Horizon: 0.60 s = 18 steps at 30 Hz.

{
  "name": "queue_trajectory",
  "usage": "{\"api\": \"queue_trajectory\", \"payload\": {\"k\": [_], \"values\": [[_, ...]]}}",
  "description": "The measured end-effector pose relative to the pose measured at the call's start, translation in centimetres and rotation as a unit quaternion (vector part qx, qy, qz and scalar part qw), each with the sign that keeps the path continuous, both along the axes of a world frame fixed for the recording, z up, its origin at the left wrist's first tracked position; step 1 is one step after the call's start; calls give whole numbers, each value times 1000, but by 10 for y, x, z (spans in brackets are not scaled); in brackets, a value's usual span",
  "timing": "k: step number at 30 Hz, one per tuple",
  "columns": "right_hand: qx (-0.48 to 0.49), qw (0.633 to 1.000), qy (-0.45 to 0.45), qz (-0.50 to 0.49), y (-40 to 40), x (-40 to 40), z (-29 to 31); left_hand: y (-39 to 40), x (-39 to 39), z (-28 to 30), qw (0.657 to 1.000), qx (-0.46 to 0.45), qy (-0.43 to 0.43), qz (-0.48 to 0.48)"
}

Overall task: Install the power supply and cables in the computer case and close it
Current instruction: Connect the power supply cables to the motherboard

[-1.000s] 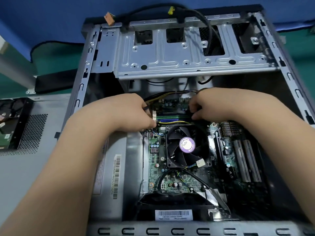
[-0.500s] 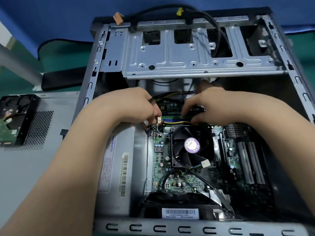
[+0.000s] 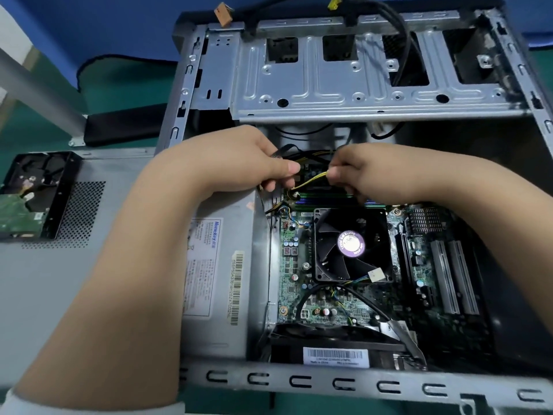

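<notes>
The open computer case (image 3: 329,381) lies on its side. The grey power supply (image 3: 221,265) sits in its left part, beside the green motherboard (image 3: 329,307) with a black CPU fan (image 3: 350,244). My left hand (image 3: 257,166) grips a bundle of black and yellow power cables (image 3: 314,153) above the board's top left corner. My right hand (image 3: 368,172) pinches a yellow wire (image 3: 311,180) that runs between the two hands. The connector end is hidden under the fingers.
A metal drive cage (image 3: 344,85) spans the far part of the case, with black cables (image 3: 401,40) draped over it. The grey side panel (image 3: 45,280) lies to the left with a hard drive (image 3: 33,196) on it. A rear fan (image 3: 335,342) sits near the front rail.
Both hands have lifted off the board edge. The right hand now pinches a yellow wire stretched toward the left hand, which earlier pressed near the RAM slots. The view has shifted slightly.
</notes>
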State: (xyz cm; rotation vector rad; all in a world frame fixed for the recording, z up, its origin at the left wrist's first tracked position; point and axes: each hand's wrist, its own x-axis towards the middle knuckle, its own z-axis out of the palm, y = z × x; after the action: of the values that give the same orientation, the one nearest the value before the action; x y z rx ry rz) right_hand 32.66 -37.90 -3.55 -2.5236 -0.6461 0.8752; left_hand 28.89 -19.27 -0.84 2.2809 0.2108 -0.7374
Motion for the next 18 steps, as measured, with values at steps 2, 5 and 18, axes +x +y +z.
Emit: {"api": "queue_trajectory", "payload": {"k": [2, 5, 18], "values": [[38, 999, -3, -15, 3, -1, 4, -1, 1, -1, 1000, -3, -4, -10], [172, 979, 80, -70, 9, -6, 9, -3, 3, -1, 997, 43, 1, -61], [76, 996, 24, 33, 27, -32, -16, 13, 8, -7, 997, 79, -16, -4]]}}
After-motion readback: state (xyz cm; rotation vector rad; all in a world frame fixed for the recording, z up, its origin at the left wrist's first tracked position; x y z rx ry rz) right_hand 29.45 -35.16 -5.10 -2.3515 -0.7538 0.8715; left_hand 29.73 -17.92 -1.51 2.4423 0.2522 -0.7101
